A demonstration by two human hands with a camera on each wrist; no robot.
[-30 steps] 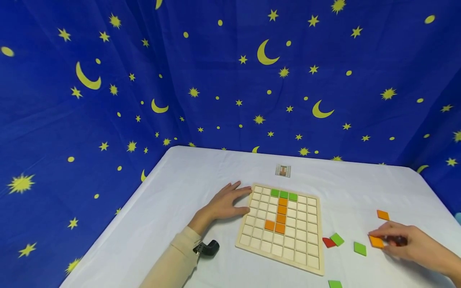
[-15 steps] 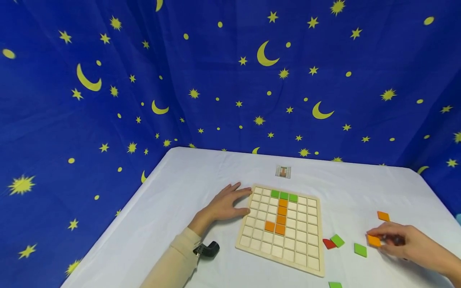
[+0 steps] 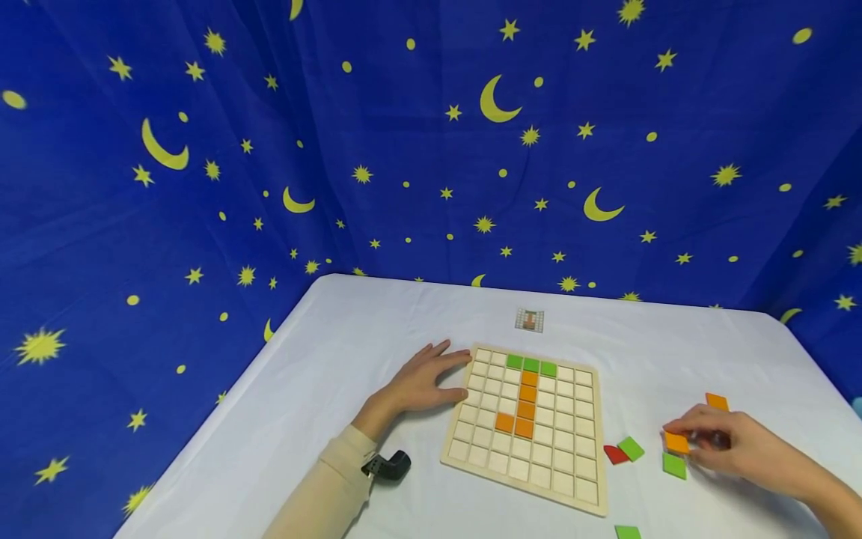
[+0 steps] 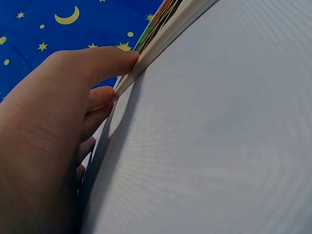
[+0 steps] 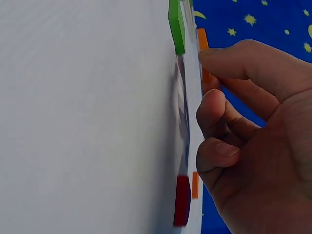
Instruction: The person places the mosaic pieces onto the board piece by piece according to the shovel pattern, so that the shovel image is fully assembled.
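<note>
My right hand (image 3: pixel 750 447) pinches an orange square tile (image 3: pixel 676 443) between thumb and fingers, just above and beyond a green tile (image 3: pixel 674 466). In the right wrist view the held orange tile (image 5: pixel 202 40) shows at the thumb tip. The left hand (image 3: pixel 420 380) lies spread at the wooden grid board (image 3: pixel 525 486), its thumb and index finger touching the board's left edge. Green tiles (image 3: pixel 531 365) form a short row near the board's top. Below them several orange tiles (image 3: pixel 527 410) make a column, with one more to the left of its foot.
A small printed card (image 3: pixel 529 320) lies behind the board. To its right are a red rounded piece (image 3: pixel 616 454) beside a green tile (image 3: pixel 631 448), another green tile (image 3: pixel 628 532) near the front, and an orange tile (image 3: pixel 717 402) behind my right hand. A starry blue curtain (image 3: pixel 431 150) encloses the table.
My right hand has moved left with the orange tile, from right of the loose green tile to just over its far edge. The left hand and board have stayed put.
</note>
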